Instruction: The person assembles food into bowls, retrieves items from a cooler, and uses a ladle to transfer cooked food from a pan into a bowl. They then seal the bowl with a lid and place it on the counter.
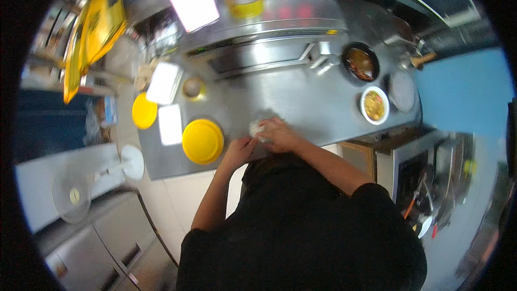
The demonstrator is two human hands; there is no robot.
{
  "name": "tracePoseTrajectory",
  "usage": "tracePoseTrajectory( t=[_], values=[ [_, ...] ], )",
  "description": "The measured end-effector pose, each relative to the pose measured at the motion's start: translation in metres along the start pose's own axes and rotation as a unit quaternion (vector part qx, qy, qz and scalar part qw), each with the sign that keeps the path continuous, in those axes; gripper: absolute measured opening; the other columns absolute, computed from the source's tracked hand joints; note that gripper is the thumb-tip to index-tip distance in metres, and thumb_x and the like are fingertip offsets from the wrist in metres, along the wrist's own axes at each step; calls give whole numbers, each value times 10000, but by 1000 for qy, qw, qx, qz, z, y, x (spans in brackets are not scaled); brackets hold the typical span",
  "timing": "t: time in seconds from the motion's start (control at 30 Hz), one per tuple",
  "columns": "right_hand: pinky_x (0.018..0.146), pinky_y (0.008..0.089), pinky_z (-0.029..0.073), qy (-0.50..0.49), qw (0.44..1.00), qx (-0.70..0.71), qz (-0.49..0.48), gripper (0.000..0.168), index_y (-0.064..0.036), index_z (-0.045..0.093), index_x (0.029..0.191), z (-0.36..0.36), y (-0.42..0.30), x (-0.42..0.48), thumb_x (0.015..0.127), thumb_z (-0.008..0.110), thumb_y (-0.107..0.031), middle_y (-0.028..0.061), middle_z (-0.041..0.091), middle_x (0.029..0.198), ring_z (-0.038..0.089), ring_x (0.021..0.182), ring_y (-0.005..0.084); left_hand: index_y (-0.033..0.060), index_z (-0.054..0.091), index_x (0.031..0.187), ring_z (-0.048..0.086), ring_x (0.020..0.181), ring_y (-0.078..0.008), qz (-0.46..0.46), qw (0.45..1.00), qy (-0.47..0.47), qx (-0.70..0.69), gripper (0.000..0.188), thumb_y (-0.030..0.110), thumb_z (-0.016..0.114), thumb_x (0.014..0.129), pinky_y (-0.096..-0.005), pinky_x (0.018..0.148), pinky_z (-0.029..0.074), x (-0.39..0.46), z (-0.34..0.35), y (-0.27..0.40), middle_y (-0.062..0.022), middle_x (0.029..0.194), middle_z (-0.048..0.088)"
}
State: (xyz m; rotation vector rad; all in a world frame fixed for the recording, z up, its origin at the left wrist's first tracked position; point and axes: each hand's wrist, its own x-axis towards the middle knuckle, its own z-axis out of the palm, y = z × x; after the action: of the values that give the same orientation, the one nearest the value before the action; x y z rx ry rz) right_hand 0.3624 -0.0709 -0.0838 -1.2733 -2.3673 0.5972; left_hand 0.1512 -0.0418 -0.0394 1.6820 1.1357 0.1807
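Both my hands meet over a stainless steel counter [282,93], close to its front edge. A small white crumpled bundle [256,127], perhaps a cloth or plastic film, is between them. My right hand [280,135] covers it from the right with bent fingers. From the left, the pinched fingertips of my left hand [241,149] meet its lower edge. Blur hides what the bundle is made of. Left of my hands lies a round yellow lid or plate [202,141].
A bowl of food [374,105] and a black pot with brown liquid [360,62] stand at the right. At the left are a tape roll [194,89], a white tray [164,83], a white sheet [170,124] and another yellow disc [144,110]. A tape roll [246,2] sits higher up.
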Motion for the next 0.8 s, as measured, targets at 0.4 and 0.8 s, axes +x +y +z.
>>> tracePoseTrajectory(
  t=[0.4, 0.8],
  values=[
    [1045, 434, 354, 131, 970, 198, 50, 433, -108, 571, 1180, -70, 58, -63, 754, 595, -35, 90, 559, 1244, 454, 1234, 306, 11, 647, 917, 401, 573, -76, -4, 953, -52, -297, 259, 224, 505, 956, -236, 516, 316, 55, 57, 164, 20, 637, 469],
    [985, 380, 428, 293, 553, 760, 176, 775, -100, 347, 1399, -334, 164, -204, 721, 716, -165, 118, 477, 1292, 505, 1165, 246, 18, 538, 768, 504, 654, -162, 490, 838, -240, -3, 149, 118, 559, 877, -282, 588, 399, 203, 148, 490, -57, 726, 536]
  ],
)
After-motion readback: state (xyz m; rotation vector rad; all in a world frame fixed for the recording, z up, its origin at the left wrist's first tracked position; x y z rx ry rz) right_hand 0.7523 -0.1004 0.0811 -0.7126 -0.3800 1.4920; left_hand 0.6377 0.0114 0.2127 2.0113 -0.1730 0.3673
